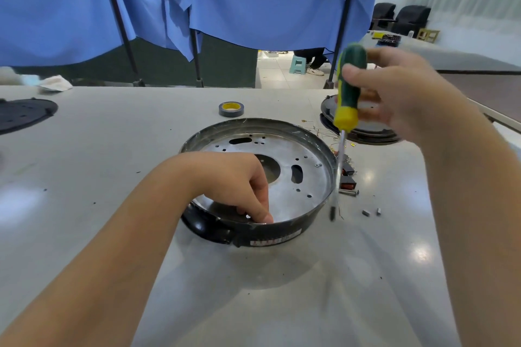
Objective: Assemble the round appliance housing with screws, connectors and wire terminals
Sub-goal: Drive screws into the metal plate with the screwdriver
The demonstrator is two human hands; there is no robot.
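Note:
The round housing point(298, 177), a black ring around a silver perforated plate, lies in the middle of the grey table. My left hand point(239, 186) reaches into its near side, fingers curled down at a hole by the rim; whether they pinch something is hidden. My right hand point(394, 93) grips a green and yellow screwdriver point(348, 93) upright above the housing's right edge. Its blurred shaft hangs down to a tip point(332, 213) just outside the rim. Loose screws point(348, 192) and small metal pieces point(366, 213) lie to the right.
A roll of grey tape point(231, 109) sits behind the housing. A second black round part point(363, 132) with thin wires point(321, 132) lies at the right rear, red connectors point(348, 177) beside the housing. Another dark disc point(22, 115) sits at far left. Blue curtains hang behind the table.

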